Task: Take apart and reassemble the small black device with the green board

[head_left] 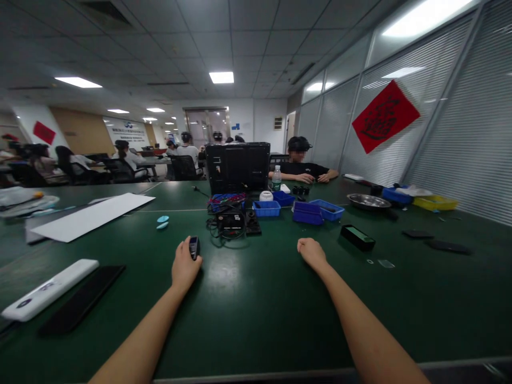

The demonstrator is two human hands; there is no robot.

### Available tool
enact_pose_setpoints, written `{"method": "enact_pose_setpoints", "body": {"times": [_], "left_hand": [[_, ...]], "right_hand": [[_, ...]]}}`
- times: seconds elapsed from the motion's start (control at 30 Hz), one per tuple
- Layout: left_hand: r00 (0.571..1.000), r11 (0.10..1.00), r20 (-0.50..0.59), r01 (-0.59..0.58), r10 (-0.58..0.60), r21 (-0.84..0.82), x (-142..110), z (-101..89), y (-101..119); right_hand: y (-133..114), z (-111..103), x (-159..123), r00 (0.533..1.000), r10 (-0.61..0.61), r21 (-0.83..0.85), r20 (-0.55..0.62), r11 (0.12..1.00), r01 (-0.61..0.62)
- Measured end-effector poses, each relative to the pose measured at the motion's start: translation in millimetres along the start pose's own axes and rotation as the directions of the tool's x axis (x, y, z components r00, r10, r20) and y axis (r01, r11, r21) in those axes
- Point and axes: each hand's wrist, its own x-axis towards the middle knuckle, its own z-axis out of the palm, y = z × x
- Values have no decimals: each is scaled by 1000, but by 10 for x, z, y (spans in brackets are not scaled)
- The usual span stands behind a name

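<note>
My left hand [186,266] is closed around a small black handheld device with a screen [194,247], held just over or on the green table [256,325]. The device's lower part is covered by my fingers and thumb. To the right, my right hand [312,253] forms a fist at the table surface; its palm side is hidden, so whatever it may hold cannot be seen. Between and beyond both hands lies a black box with tangled cables [230,224]. Two light-blue oval pieces [162,222] lie beyond my left hand. Past my right hand sits a long black open box [357,238].
A black monitor-like panel [238,168] stands at the back, near blue trays [266,208], a white ball [266,196] and a water bottle [276,178]. At left lie a white power strip [52,290] and black slab [82,301]. Another person [304,165] sits opposite, beyond a metal bowl [368,201].
</note>
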Motion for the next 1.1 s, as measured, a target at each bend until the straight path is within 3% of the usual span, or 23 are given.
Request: {"method": "enact_pose_setpoints", "body": {"times": [0.27,0.43,0.53,0.8,1.1], "left_hand": [[970,975,-91,222,-224,-31,292,-180,-494],[901,892,-140,364,-409,-268,407,-140,-641],[864,851,-142,425,-483,-308,439,-93,-706],[895,877,-98,396,-435,-273,408,-20,-687],[905,893,-87,388,-416,-229,379,-72,-614]], "right_hand": [[107,24,72,999,31,44,11,999,-31],[311,31,187,994,110,134,-29,985,-105],[387,55,222,985,156,163,-72,976,-143],[416,93,231,989,122,171,-83,980,-107],[322,80,194,986,146,119,-77,983,-137]]}}
